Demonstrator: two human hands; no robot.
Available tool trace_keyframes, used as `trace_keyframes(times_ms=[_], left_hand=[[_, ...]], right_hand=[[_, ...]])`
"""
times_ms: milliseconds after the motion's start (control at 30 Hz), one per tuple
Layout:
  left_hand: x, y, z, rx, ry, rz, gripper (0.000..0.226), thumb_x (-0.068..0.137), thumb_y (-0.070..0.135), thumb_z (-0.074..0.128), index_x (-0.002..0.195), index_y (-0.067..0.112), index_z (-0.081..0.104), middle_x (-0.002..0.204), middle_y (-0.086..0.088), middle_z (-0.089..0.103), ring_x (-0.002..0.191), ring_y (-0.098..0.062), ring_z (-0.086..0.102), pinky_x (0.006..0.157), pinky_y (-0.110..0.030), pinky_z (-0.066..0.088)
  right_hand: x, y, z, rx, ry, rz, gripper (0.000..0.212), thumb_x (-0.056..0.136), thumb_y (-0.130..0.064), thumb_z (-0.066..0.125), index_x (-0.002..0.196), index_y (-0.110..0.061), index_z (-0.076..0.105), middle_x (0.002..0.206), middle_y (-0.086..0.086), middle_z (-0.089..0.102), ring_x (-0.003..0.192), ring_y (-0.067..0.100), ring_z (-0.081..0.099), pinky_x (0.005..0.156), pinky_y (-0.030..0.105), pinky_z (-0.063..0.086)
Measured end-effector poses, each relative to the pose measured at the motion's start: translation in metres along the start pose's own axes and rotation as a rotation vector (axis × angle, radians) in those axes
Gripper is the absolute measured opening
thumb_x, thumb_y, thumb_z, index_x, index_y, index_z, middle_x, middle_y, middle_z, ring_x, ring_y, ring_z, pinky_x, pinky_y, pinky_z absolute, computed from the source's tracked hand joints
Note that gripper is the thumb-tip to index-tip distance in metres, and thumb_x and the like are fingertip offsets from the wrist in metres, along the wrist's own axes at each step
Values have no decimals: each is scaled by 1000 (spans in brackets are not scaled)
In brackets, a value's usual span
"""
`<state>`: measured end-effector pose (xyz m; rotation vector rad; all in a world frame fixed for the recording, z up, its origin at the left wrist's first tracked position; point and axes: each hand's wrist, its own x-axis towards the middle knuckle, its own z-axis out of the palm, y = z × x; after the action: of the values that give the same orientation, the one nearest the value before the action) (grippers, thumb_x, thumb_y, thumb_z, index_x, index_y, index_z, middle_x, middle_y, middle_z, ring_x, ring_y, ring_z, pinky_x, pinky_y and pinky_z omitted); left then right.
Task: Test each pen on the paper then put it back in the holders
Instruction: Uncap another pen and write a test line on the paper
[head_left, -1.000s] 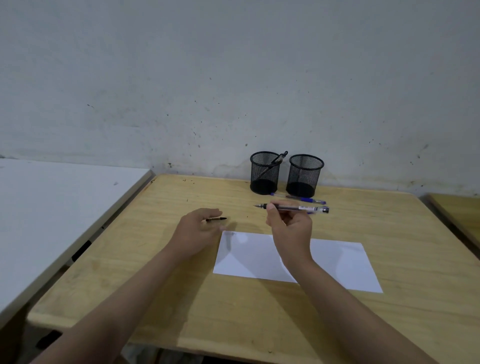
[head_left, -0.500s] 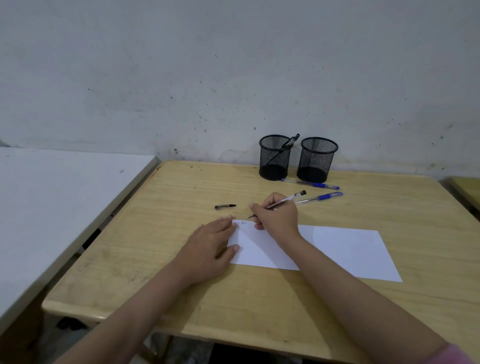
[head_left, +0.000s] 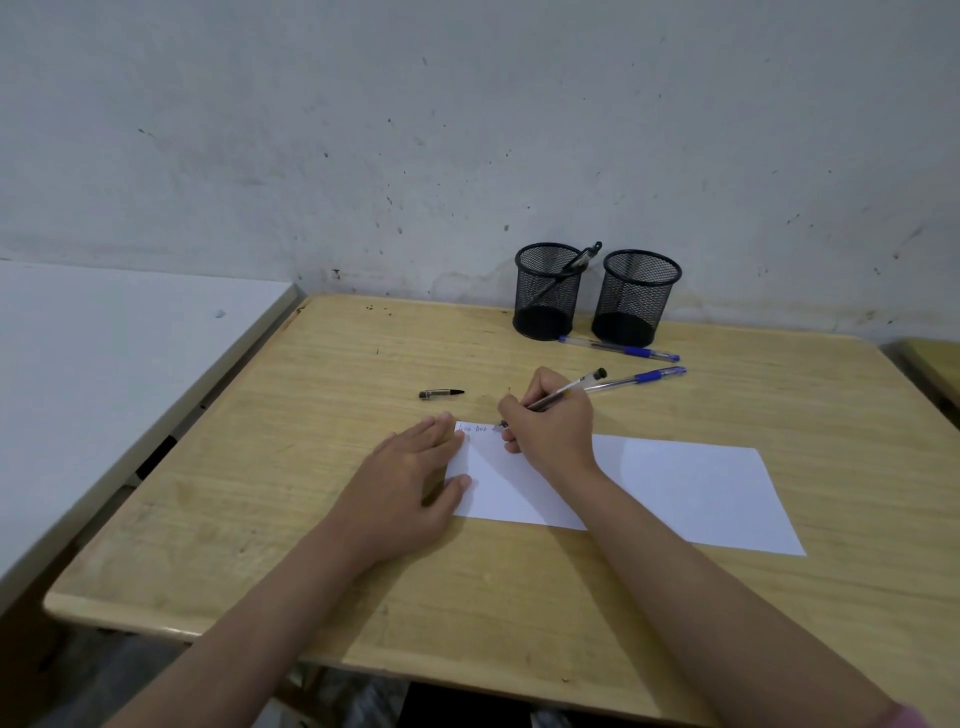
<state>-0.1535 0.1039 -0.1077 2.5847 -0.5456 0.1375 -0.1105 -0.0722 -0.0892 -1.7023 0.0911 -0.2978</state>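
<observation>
Lying beside the hands: pen cap, two blue pens.

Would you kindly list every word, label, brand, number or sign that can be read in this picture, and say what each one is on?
Handwriting on the white sheet of paper, top left corner, beside the tip of the clear-barrelled pen gripped by the right hand: a short blue scribble of about two words, too small and blurred to read.
Two blue-capped pens lying on the wooden table: no print legible.
Two black mesh pen holders: no labels visible.
Nothing else carries text.
</observation>
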Motion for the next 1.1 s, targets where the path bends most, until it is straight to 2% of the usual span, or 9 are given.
trace_keyframes(times_ms=[133, 300, 433, 667, 800, 1100], left_hand=[[0, 0, 0, -1, 5, 3, 73, 77, 59, 29, 139, 21, 38, 152, 5, 28, 140, -4, 18, 116, -39, 21], [-1, -1, 1, -2, 26, 20, 71, 78, 58, 31, 138, 20, 41, 150, 4, 30, 139, -5, 20, 115, -34, 21], [-1, 1, 0, -3, 47, 39, 71, 78, 57, 32, 137, 18, 43, 150, 2, 32, 138, -3, 22, 112, -25, 18], [-1, 2, -1, -13, 57, 36, 72, 77, 57, 33, 136, 18, 43, 149, 3, 33, 135, 2, 20, 109, -20, 14], [0, 2, -1, -5, 56, 41, 72, 77, 57, 32, 136, 19, 44, 149, 3, 33, 134, 2, 19, 109, -19, 13], [0, 2, -1, -11, 61, 47, 71, 77, 57, 33, 136, 19, 44, 149, 3, 33, 135, 0, 21, 109, -21, 15]], right_hand=[[2, 2, 3, -6, 11, -6, 32, 77, 2, 62, 57, -10, 40, 53, 21, 54, 47, 25, 60, 43, 30, 50], [1, 0, 2, -22, -10, 10, 30, 76, 4, 62, 58, -9, 41, 53, 18, 53, 42, 19, 58, 41, 27, 50], [2, 1, 2, 7, 22, 12, 31, 75, 5, 60, 57, -9, 39, 51, 17, 51, 43, 22, 56, 41, 27, 49], [1, 1, 1, -8, 4, -6, 31, 75, 4, 61, 57, -10, 40, 52, 19, 52, 44, 24, 57, 42, 28, 50], [2, 2, 1, 2, 40, -8, 31, 74, 5, 59, 56, -10, 38, 53, 22, 50, 44, 26, 55, 41, 29, 49], [1, 0, 0, 0, 54, 9, 31, 74, 7, 57, 57, -10, 36, 51, 14, 44, 42, 24, 51, 38, 25, 46]])
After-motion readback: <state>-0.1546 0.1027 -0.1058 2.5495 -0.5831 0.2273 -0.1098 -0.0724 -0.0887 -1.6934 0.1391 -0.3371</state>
